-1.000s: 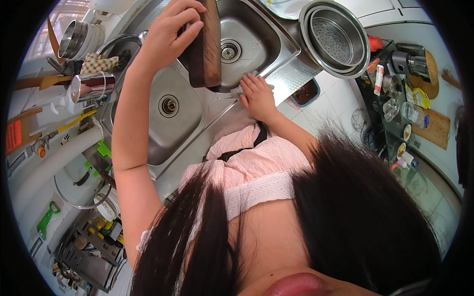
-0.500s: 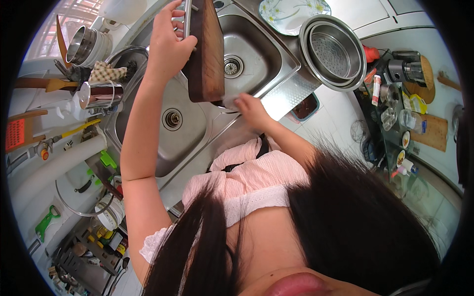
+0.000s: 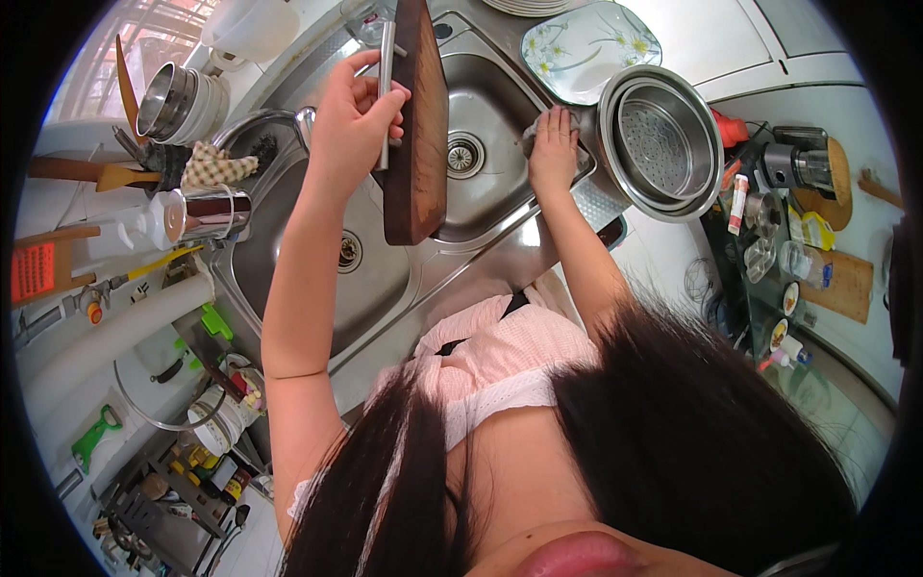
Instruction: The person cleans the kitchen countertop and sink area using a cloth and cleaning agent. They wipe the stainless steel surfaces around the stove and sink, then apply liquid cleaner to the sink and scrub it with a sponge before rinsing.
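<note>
My left hand (image 3: 357, 125) grips a steel bar handle (image 3: 386, 67) on a thick dark wooden board (image 3: 420, 163), held on edge between the two sink basins. My right hand (image 3: 552, 159) presses a crumpled grey cloth (image 3: 530, 139) against the right rim of the right basin (image 3: 486, 115), fingers close together. The left basin (image 3: 380, 288) shows its drain, and the faucet (image 3: 258, 117) stands behind my left forearm. Beside my right hand is a stack of steel bowls with a perforated insert (image 3: 663, 144).
A flowered tray (image 3: 588, 53) lies behind the right basin. Utensils, stacked bowls (image 3: 168, 101) and a steel canister (image 3: 207, 213) crowd the left wall. At right, a dark counter holds small dishes, a blender (image 3: 796, 165) and a wooden board (image 3: 836, 288). A white pipe (image 3: 125, 327) runs at lower left.
My right hand has moved from the front of the right basin to its right rim with the cloth. The board and my left hand sit lower and farther right in the picture.
</note>
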Demonstrator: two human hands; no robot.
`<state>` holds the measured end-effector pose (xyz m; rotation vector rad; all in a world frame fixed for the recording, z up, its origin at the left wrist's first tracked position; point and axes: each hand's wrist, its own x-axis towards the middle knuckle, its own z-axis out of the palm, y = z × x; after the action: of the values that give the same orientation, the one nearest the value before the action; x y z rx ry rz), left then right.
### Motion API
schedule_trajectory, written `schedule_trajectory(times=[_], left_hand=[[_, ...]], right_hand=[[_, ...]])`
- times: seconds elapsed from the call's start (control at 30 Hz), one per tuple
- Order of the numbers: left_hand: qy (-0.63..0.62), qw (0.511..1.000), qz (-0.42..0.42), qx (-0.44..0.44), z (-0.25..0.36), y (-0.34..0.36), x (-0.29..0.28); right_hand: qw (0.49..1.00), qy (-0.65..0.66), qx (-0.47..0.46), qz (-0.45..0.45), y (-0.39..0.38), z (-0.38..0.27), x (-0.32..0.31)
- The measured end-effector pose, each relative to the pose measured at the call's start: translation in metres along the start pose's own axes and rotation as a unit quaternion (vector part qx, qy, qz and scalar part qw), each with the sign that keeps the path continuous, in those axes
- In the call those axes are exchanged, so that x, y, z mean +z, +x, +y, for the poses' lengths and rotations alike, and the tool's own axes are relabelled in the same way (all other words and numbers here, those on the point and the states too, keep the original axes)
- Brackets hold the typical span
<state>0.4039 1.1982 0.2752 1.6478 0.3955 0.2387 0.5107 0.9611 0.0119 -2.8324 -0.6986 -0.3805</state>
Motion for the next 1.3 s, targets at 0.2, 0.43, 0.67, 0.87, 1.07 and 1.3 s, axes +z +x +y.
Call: schedule_trajectory(times=[0.2, 0.43, 0.67, 0.87, 1.07, 1.3], left_hand=[[0.024, 0.999, 0.039, 0.007, -0.005, -0.006, -0.006], [0.019, 0.999, 0.050, -0.010, -0.007, -0.007, -0.009], [-0.009, 0.998, 0.054, -0.021, -0.007, -0.010, -0.009], [-0.021, 0.998, 0.051, -0.040, -0.002, -0.009, -0.008], [-0.053, 0.990, 0.066, -0.112, 0.007, -0.004, -0.004], [-0.046, 0.975, 0.126, -0.175, 0.023, 0.000, 0.001]], right_hand=[[0.997, 0.001, -0.074, 0.005, 0.048, -0.021, 0.024], [0.986, 0.045, -0.158, 0.037, 0.129, -0.049, 0.056], [0.905, 0.416, 0.089, 0.023, 0.186, -0.089, 0.014], [0.973, 0.099, -0.054, 0.200, 0.178, -0.074, 0.041], [0.998, 0.024, -0.005, 0.051, 0.188, -0.087, 0.075], [0.992, 0.063, -0.112, 0.001, 0.211, -0.081, 0.068]])
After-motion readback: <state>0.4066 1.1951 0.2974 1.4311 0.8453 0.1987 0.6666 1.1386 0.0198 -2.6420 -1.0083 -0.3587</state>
